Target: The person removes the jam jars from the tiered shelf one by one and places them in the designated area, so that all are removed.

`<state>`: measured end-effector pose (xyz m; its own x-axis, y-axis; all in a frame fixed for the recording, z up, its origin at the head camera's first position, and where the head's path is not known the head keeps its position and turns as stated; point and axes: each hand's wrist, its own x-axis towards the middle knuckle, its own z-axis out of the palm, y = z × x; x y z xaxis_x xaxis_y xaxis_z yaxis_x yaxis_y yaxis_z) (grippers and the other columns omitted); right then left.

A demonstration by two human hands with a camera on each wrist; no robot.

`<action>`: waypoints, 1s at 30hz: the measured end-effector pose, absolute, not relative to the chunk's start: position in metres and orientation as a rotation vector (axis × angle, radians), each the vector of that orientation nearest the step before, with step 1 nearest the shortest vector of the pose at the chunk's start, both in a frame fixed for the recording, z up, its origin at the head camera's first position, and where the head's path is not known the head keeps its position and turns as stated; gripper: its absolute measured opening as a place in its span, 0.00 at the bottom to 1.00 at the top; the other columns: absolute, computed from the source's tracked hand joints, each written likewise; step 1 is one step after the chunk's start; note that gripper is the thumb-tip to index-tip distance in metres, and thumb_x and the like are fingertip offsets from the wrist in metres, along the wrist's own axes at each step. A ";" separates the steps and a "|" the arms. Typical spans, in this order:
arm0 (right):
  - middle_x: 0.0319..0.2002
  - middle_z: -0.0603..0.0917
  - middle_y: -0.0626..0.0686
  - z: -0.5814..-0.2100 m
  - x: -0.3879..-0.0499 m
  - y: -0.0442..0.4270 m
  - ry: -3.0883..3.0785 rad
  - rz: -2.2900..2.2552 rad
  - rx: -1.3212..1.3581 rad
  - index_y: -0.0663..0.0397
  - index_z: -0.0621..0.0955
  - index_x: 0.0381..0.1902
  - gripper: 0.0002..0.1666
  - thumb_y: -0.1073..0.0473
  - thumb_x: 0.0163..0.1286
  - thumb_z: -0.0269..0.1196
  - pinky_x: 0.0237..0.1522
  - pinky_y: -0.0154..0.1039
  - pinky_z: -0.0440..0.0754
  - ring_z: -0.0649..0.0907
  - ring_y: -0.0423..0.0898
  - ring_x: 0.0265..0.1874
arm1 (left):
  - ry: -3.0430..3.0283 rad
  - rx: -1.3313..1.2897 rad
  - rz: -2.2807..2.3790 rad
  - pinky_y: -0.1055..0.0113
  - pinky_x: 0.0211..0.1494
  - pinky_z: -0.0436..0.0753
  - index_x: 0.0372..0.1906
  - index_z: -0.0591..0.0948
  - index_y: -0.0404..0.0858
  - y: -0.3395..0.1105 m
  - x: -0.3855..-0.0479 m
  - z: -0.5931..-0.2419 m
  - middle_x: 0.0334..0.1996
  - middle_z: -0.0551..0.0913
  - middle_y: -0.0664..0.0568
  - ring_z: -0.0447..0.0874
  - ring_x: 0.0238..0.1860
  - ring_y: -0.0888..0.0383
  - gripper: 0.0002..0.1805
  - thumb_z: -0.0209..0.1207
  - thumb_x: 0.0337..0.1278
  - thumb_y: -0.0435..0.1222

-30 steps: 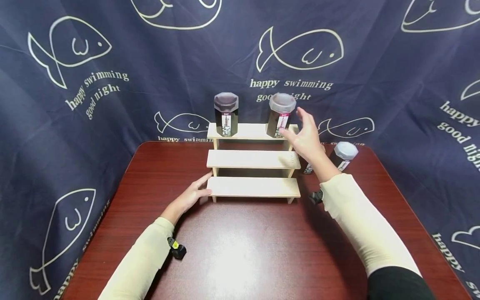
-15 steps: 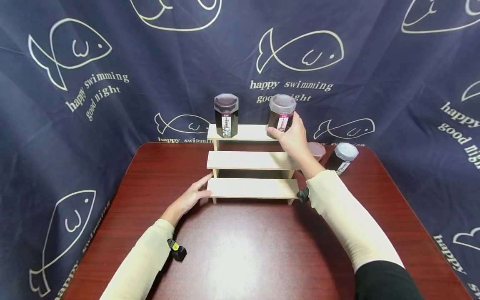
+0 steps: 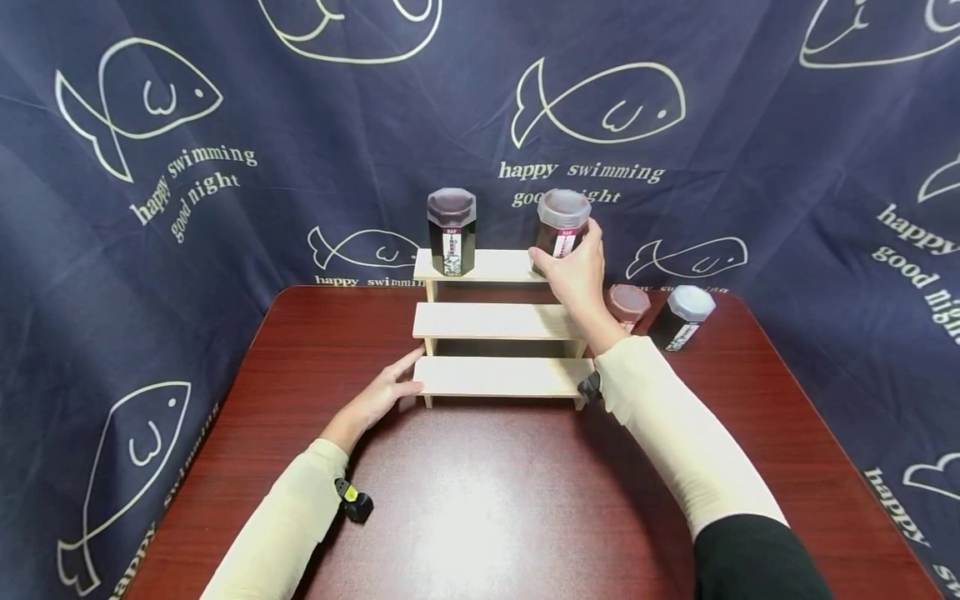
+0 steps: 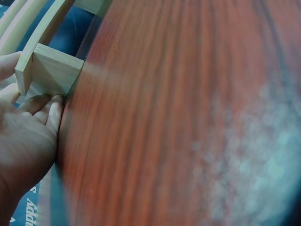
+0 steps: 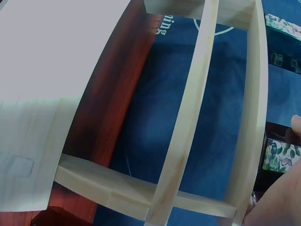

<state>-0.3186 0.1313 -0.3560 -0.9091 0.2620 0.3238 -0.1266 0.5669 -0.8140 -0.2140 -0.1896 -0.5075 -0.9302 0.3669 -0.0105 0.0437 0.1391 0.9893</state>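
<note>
In the head view, a three-tier wooden shelf rack [image 3: 501, 375] stands on the table. My right hand [image 3: 579, 273] grips an octagonal, dark-filled jar [image 3: 564, 218] at the right end of the top tier. Its thumb lies at the left of the jar and its fingers at the right. At that tier's left end stands a similar jar [image 3: 452, 233] with a purplish lid. My left hand [image 3: 377, 395] holds the left end of the bottom tier. In the left wrist view, its thumb is at the board's edge [image 4: 24, 75] and its fingers bear against the support below.
Right of the rack, a jar with a pinkish lid [image 3: 628, 302] stands partly behind my right forearm. Beside it is another jar with a whitish lid [image 3: 684, 317]. The red-brown table [image 3: 465, 483] backs onto a blue fish-print curtain [image 3: 360, 150].
My right hand has moved left and its fingers have come round the top-right jar. The pinkish-lidded jar shows more now. The left hand has kept its place on the rack.
</note>
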 end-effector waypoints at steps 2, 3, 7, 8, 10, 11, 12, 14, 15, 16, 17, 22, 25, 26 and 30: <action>0.67 0.70 0.59 -0.357 -0.320 0.129 -2.385 1.286 -0.133 0.53 0.57 0.76 0.62 0.43 0.52 0.77 0.67 0.49 0.67 0.71 0.54 0.66 | 2.175 0.401 1.865 0.45 0.76 0.46 0.78 0.53 0.28 -0.190 -0.213 -0.507 0.78 0.53 0.34 0.48 0.75 0.41 0.41 0.55 0.61 0.25; 0.67 0.70 0.59 -0.357 -0.320 0.128 -2.388 1.277 -0.144 0.53 0.57 0.76 0.62 0.43 0.52 0.77 0.66 0.50 0.68 0.71 0.55 0.66 | 2.176 0.401 1.866 0.45 0.76 0.46 0.78 0.53 0.28 -0.190 -0.213 -0.507 0.78 0.53 0.34 0.48 0.75 0.41 0.41 0.55 0.61 0.25; 0.65 0.70 0.59 -0.358 -0.320 0.124 -2.403 1.243 -0.183 0.53 0.59 0.75 0.60 0.41 0.51 0.77 0.63 0.54 0.70 0.72 0.56 0.64 | 2.178 0.397 1.869 0.45 0.77 0.46 0.78 0.54 0.29 -0.189 -0.212 -0.506 0.78 0.52 0.35 0.47 0.76 0.42 0.41 0.55 0.61 0.25; 0.65 0.70 0.59 -0.358 -0.320 0.124 -2.406 1.236 -0.189 0.53 0.60 0.74 0.60 0.41 0.51 0.77 0.62 0.55 0.71 0.72 0.57 0.64 | 2.179 0.396 1.868 0.45 0.77 0.45 0.78 0.54 0.29 -0.189 -0.212 -0.506 0.78 0.52 0.35 0.47 0.76 0.42 0.41 0.55 0.61 0.25; 0.64 0.71 0.59 -0.359 -0.320 0.124 -2.408 1.226 -0.192 0.54 0.61 0.73 0.58 0.41 0.52 0.76 0.62 0.55 0.71 0.73 0.58 0.63 | 2.179 0.396 1.868 0.46 0.77 0.44 0.78 0.54 0.28 -0.189 -0.212 -0.507 0.78 0.52 0.36 0.46 0.76 0.43 0.41 0.55 0.61 0.25; 0.64 0.71 0.59 -0.359 -0.320 0.124 -2.410 1.223 -0.191 0.54 0.62 0.73 0.58 0.40 0.52 0.76 0.61 0.55 0.71 0.73 0.58 0.63 | 2.177 0.395 1.869 0.46 0.77 0.44 0.78 0.54 0.28 -0.189 -0.212 -0.507 0.78 0.52 0.36 0.45 0.76 0.43 0.41 0.55 0.61 0.25; 0.63 0.72 0.59 -0.359 -0.320 0.124 -2.411 1.222 -0.189 0.54 0.62 0.73 0.58 0.40 0.52 0.76 0.62 0.54 0.71 0.73 0.58 0.62 | 2.178 0.400 1.868 0.46 0.77 0.44 0.78 0.53 0.28 -0.189 -0.213 -0.507 0.78 0.52 0.35 0.46 0.76 0.43 0.41 0.55 0.62 0.26; 0.62 0.73 0.59 -0.358 -0.321 0.125 -2.403 1.234 -0.175 0.55 0.63 0.72 0.57 0.41 0.51 0.77 0.63 0.52 0.70 0.73 0.57 0.62 | 2.172 0.402 1.872 0.45 0.77 0.46 0.78 0.53 0.28 -0.190 -0.213 -0.508 0.78 0.52 0.35 0.47 0.76 0.42 0.41 0.55 0.62 0.25; 0.62 0.73 0.59 -0.357 -0.322 0.126 -2.398 1.242 -0.167 0.55 0.64 0.72 0.56 0.42 0.51 0.77 0.63 0.51 0.70 0.74 0.57 0.61 | 2.168 0.402 1.876 0.45 0.76 0.46 0.78 0.53 0.28 -0.190 -0.213 -0.508 0.78 0.52 0.35 0.48 0.76 0.42 0.41 0.55 0.62 0.25; 0.61 0.74 0.59 -0.356 -0.323 0.126 -2.395 1.248 -0.162 0.56 0.64 0.71 0.56 0.42 0.50 0.77 0.63 0.50 0.70 0.74 0.56 0.61 | 2.166 0.401 1.878 0.45 0.76 0.47 0.78 0.53 0.28 -0.190 -0.213 -0.507 0.78 0.52 0.34 0.48 0.75 0.41 0.41 0.55 0.62 0.25; 0.60 0.75 0.58 -0.356 -0.323 0.127 -2.388 1.255 -0.153 0.56 0.65 0.70 0.55 0.43 0.50 0.78 0.63 0.49 0.70 0.75 0.56 0.60 | 2.165 0.402 1.880 0.45 0.76 0.48 0.78 0.53 0.28 -0.190 -0.213 -0.507 0.78 0.53 0.34 0.49 0.75 0.41 0.41 0.55 0.62 0.25; 0.56 0.78 0.58 -0.352 -0.323 0.130 -2.369 1.262 -0.131 0.57 0.70 0.65 0.52 0.44 0.47 0.79 0.62 0.48 0.71 0.77 0.56 0.58 | 2.154 0.400 1.891 0.46 0.76 0.50 0.78 0.53 0.29 -0.189 -0.213 -0.507 0.77 0.54 0.34 0.53 0.73 0.42 0.41 0.55 0.61 0.26; 0.56 0.78 0.57 -0.352 -0.319 0.135 -2.372 1.255 -0.133 0.57 0.70 0.64 0.51 0.44 0.47 0.80 0.61 0.48 0.72 0.77 0.55 0.57 | 2.144 0.405 1.895 0.46 0.74 0.55 0.78 0.53 0.29 -0.189 -0.213 -0.507 0.76 0.56 0.33 0.58 0.71 0.41 0.41 0.55 0.61 0.26; 0.56 0.79 0.57 -0.352 -0.318 0.137 -2.371 1.254 -0.132 0.56 0.71 0.64 0.51 0.44 0.47 0.80 0.61 0.48 0.72 0.77 0.55 0.57 | 2.141 0.407 1.895 0.46 0.74 0.56 0.78 0.53 0.29 -0.188 -0.213 -0.507 0.76 0.56 0.32 0.59 0.70 0.41 0.41 0.55 0.61 0.26; 0.56 0.80 0.56 -0.350 -0.306 0.150 -2.373 1.267 -0.133 0.56 0.71 0.64 0.50 0.44 0.47 0.79 0.61 0.49 0.72 0.78 0.54 0.57 | 2.137 0.402 1.893 0.48 0.75 0.54 0.78 0.53 0.29 -0.189 -0.214 -0.507 0.77 0.55 0.33 0.56 0.72 0.42 0.41 0.55 0.61 0.25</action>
